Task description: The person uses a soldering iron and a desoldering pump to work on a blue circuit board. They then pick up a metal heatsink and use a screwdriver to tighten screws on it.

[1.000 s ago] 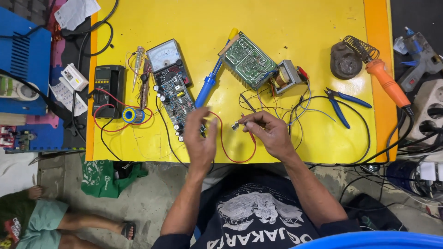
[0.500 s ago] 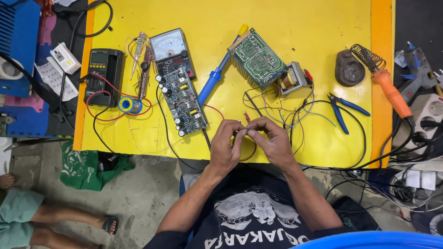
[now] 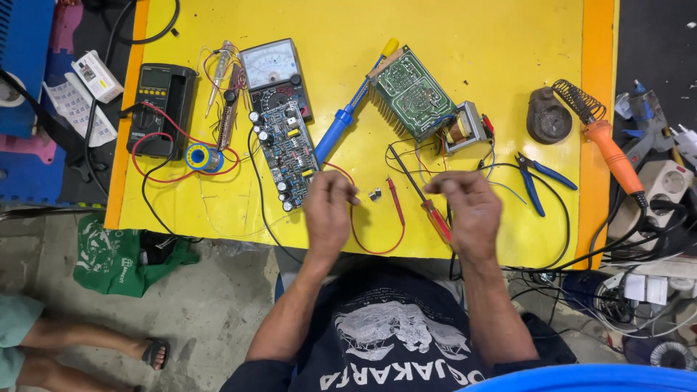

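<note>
Since half a second ago your two hands have drawn apart: they were pinched together over the wires at the middle of the table, and now your left hand (image 3: 328,210) sits left of centre and your right hand (image 3: 465,210) right of centre, with a clear gap between them. In that gap, on the yellow table (image 3: 218,218), lies a small grey component (image 3: 375,194), just beside the red probe lead (image 3: 396,203). It touches neither hand.

Your left hand is loosely curled, fingertips bunched near the red wire (image 3: 341,173); whether it pinches anything you cannot tell from this view. Your right hand is also half curled with fingertips drawn together, close to the red-handled screwdriver (image 3: 428,203), and again a grip on something thin cannot be confirmed.

As for progress, judged from the layout: the small part looks set down and free, so whatever handling it got between your fingers seems finished for now. It is not yet fitted to anything. The blue circuit board (image 3: 285,152) lies to the upper left of your left hand, the green circuit board (image 3: 414,91) with its transformer (image 3: 465,127) in the upper middle, and the blue soldering iron (image 3: 345,123) rests untouched between them. The solder spool (image 3: 200,157) and the two meters at upper left are also idle, so any joining work still appears to lie ahead.
</note>
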